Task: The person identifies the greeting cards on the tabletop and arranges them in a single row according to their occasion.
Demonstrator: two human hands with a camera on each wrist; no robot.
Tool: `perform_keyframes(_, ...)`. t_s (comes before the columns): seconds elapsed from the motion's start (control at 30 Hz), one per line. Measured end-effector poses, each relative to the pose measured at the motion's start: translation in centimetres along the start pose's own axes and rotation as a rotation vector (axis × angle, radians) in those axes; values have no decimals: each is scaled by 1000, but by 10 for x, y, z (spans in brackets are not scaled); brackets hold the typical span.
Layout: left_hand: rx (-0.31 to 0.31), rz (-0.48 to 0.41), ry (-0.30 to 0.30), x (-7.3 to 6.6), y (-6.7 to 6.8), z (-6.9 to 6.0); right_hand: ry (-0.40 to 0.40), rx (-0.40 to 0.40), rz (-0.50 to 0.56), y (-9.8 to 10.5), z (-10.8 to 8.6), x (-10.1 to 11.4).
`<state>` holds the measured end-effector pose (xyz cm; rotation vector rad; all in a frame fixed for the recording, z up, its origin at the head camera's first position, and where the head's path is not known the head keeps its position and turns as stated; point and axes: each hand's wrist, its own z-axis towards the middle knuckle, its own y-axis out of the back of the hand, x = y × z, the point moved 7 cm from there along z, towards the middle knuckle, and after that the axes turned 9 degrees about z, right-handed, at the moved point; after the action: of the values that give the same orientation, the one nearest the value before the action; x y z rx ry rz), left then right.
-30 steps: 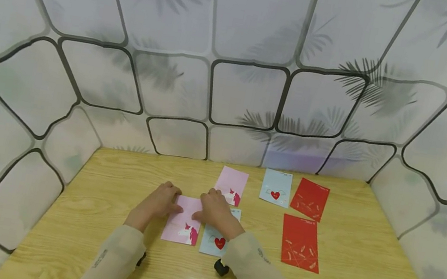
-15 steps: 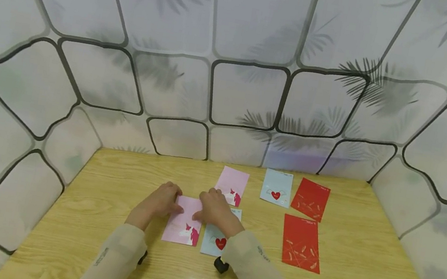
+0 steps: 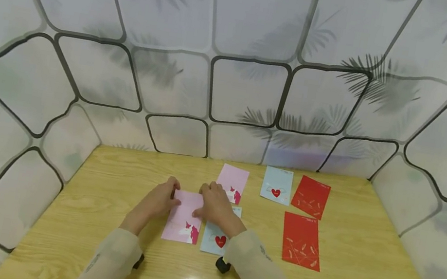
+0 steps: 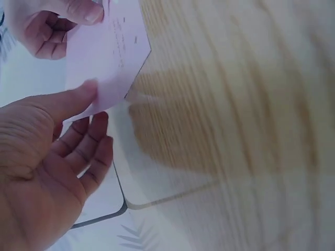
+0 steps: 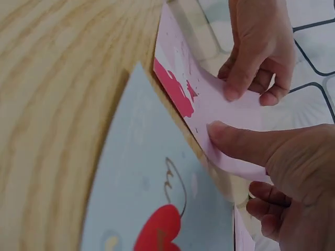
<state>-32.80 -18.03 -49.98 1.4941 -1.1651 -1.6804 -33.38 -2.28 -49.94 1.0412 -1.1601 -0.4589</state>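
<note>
Pink card (image 3: 182, 221), head view: lower centre, between left hand (image 3: 158, 199) and right hand (image 3: 216, 206).
Other cards (image 3: 301, 242), head view: five, lying on table (image 3: 111, 175), centre to right.
Left hand, left wrist view: left of frame, pinching card edge.
Right hand, right wrist view: lower right, pinching too.
Card bend, right wrist view: bowed, no crease seen; judged mid-handling, release not yet done.

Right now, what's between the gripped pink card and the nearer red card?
Head view: the blue heart card, then wood tabletop; the right hand and its sleeve overhang parts of that stretch.
</note>
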Motion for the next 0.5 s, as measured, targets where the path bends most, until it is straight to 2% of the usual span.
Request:
perform_keyframes(0.13,-108,-72,-15,0,13,-7,14,-67,115,5,-4,-2)
perform_keyframes(0.3,-230,-184,19,1,34,-18,70,-150,390,16,-10,-2)
perform_keyframes(0.4,-267,-227,24,-1,46,-24,98,-203,541,23,-14,0)
perform_keyframes(0.5,-284,-259,14,-3,56,-31,86,-239,670,26,-15,2)
